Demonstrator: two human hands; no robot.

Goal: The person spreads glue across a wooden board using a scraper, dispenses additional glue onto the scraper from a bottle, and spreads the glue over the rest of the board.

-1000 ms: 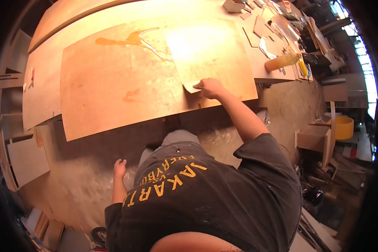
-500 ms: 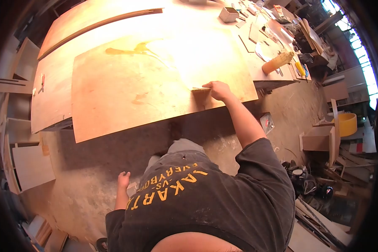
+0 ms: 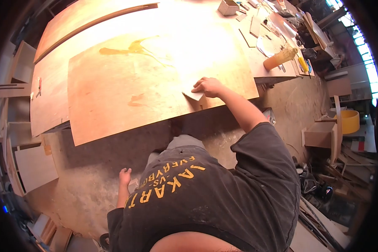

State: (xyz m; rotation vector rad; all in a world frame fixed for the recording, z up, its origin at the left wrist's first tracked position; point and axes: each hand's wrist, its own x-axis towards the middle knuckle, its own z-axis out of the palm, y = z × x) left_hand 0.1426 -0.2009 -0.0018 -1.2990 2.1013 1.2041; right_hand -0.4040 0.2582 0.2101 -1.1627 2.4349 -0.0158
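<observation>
The right hand grips a flat, pale scraper between its thumb and fingers, closed on the upper part of the blade, with the blade tilted and its lower edge at the board. The scraper is right of the middle of the board, near its near edge; a dark shadow or gap shows along the blade's left side, and whether the whole lower edge touches cannot be told. The left hand hangs low beside the shirt, well apart from the board, its fingers loosely bent and the grip slack. The board lies on a broad work surface, its near left corner reaching out over the floor. A glossy, amber puddle spreads across the board's far left part, with a thin trail running toward the middle, and a fainter wet patch lies nearer the near edge. Bright glare washes out much of the board's far right part. Beyond the board's right edge, an orange-filled bottle leans over the surface near its right end, and an open box sits farther back. Long strips lie beyond the board's far left corner, and a red-handled tool lies near the left edge of the surface.
</observation>
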